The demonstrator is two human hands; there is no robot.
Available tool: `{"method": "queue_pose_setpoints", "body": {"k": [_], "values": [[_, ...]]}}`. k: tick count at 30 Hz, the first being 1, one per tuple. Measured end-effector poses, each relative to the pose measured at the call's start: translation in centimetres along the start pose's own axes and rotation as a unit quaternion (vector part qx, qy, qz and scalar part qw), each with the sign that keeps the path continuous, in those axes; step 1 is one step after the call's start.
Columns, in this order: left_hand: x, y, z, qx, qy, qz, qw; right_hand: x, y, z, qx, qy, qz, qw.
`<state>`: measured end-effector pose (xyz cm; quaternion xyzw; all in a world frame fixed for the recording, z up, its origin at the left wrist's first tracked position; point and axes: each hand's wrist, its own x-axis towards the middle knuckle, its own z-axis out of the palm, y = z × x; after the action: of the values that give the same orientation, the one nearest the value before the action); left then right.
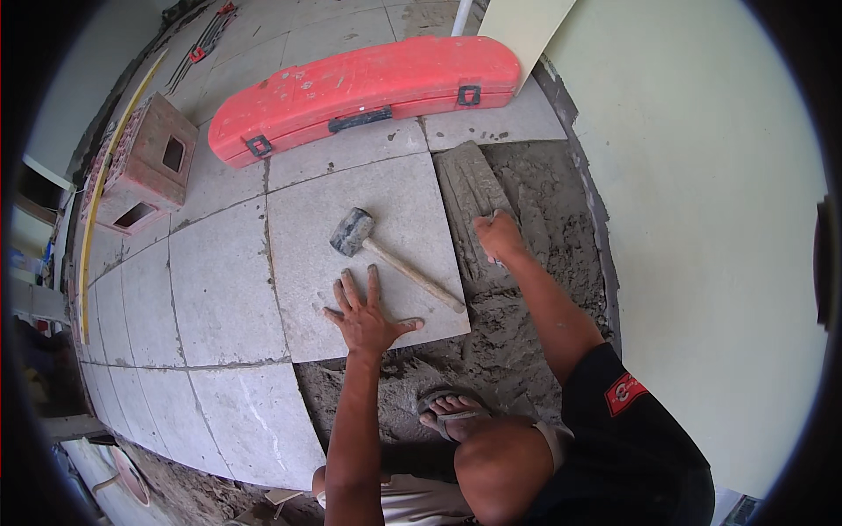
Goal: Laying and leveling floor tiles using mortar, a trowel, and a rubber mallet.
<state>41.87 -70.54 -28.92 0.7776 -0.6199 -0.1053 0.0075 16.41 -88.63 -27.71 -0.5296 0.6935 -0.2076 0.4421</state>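
My left hand (364, 324) lies palm down with fingers spread on a large grey floor tile (307, 197). Just beyond its fingertips, a rubber mallet (353, 231) rests on that tile, its wooden handle slanting toward the near right corner. My right hand (500, 238) is closed around the grip of a flat rectangular trowel (471, 175), most of the grip hidden by the fingers. Smeared with grey mortar, the trowel's blade lies flat against the wet mortar bed (557, 206), alongside the tile's right edge.
A long red hard case (368, 83) lies across the tiles ahead. To the left stand a hollow clay block (149, 162) and a yellow straightedge (98, 188). A pale wall (702, 219) borders the mortar on the right. My sandalled foot (454, 412) is on the mortar.
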Motion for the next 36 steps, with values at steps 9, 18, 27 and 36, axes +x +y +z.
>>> {"method": "queue_pose_setpoints", "body": {"k": [9, 18, 27, 36], "values": [[0.3, 0.1, -1.2, -0.033, 0.008, -0.029, 0.999, -0.7, 11.3, -7.6, -0.004, 0.104, 0.031, 0.994], [1.5, -0.2, -0.8, -0.015, -0.036, -0.020, 0.999, -6.3, 7.0, -4.4, -0.286, 0.298, -0.238, 0.879], [2.7, 1.0, -3.0, 0.000, -0.133, -0.034, 0.991, -8.6, -2.8, 9.3, -0.310, 0.029, -0.222, 0.924], [3.1, 1.3, -2.6, 0.019, -0.140, -0.035, 0.989, -11.4, 0.1, 1.2, -0.028, 0.061, -0.343, 0.937]]}}
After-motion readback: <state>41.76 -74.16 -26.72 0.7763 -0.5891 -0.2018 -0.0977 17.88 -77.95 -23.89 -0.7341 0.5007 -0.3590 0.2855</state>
